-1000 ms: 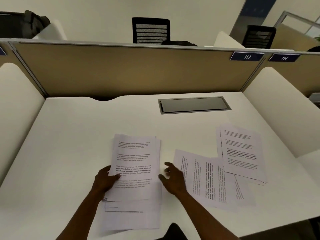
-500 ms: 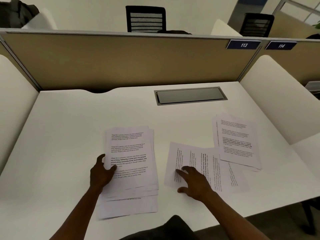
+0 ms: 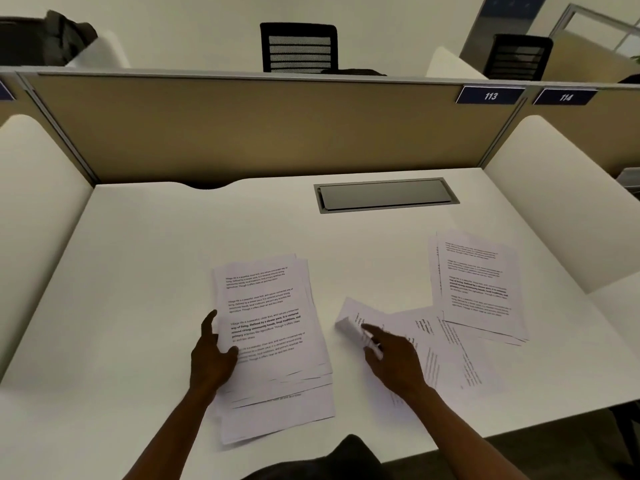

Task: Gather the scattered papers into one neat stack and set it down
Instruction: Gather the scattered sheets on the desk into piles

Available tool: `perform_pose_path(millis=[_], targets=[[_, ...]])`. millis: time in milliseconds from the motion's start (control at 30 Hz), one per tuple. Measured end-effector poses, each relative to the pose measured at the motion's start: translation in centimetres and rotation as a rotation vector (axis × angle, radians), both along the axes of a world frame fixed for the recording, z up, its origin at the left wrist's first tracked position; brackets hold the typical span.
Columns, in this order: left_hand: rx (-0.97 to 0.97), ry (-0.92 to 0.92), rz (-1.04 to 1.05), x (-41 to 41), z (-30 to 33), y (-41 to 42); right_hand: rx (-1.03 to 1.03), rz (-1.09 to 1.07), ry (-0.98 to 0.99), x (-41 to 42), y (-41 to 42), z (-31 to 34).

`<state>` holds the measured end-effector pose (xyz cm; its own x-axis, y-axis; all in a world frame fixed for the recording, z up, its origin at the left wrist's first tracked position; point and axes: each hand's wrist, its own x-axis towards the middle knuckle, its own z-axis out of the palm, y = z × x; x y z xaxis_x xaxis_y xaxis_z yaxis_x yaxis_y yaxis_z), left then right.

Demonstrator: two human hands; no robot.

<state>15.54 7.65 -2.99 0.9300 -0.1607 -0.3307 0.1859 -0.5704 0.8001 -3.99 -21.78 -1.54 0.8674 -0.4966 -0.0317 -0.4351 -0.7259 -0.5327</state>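
Note:
A loose pile of printed sheets [image 3: 273, 327] lies on the white desk [image 3: 145, 271] in front of me, its lower edges fanned out unevenly. My left hand [image 3: 213, 355] holds the pile's left edge, thumb on top of the sheets. To the right lies a sideways sheet [image 3: 436, 344] whose left edge is curled up off the desk. My right hand [image 3: 391, 358] pinches that curled edge between fingers and thumb. Further right, two or three overlapping sheets [image 3: 478, 285] lie flat and partly cover the sideways sheet.
A grey cable hatch [image 3: 384, 195] is set into the desk behind the papers. A tan partition [image 3: 259, 133] closes the back and white side panels [image 3: 554, 202] flank the desk. Black chairs [image 3: 299, 46] stand beyond the partition.
My right hand went from hovering beside the pile to the sideways sheet and has lifted and curled its left edge. My left hand stays on the pile's left edge.

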Motion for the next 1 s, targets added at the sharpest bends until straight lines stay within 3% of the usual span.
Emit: perform_pose_path(millis=[67, 233, 367, 433, 533, 667, 833, 933, 1000], targets=[[-0.046, 0.028, 0.000, -0.7, 0.0, 0.1, 0.181, -0.158, -0.113, 1.9, 0.2, 1.1], [-0.161, 0.128, 0.004, -1.9, -0.4, -0.1, 0.577, -0.301, -0.256, 7.9, 2.9, 3.0], [-0.196, 0.124, 0.063, -2.3, -0.1, -0.8, 0.712, -0.329, -0.270, 12.3, 7.5, 3.1], [-0.204, 0.147, 0.093, -2.5, 0.3, -1.1, 0.742, -0.315, -0.245, 14.1, 9.8, 2.9], [-0.227, 0.203, 0.112, -2.7, 0.8, -1.4, 0.819, -0.214, -0.046, 15.8, 12.3, 2.6], [-0.138, 0.181, 0.106, -2.8, 0.3, -1.5, 0.789, -0.007, 0.172, 15.6, 13.6, 1.8], [-0.108, 0.118, 0.174, -2.4, -0.3, -1.5, 0.739, -0.014, 0.033, 13.5, 11.8, 2.3], [-0.124, 0.068, 0.168, -2.2, -0.4, -1.3, 0.382, 0.082, 0.049, 8.9, 8.0, 1.7], [-0.106, 0.014, 0.146, -2.1, -0.4, -1.1, 0.138, 0.130, 0.205, 5.0, 4.4, 0.9]])
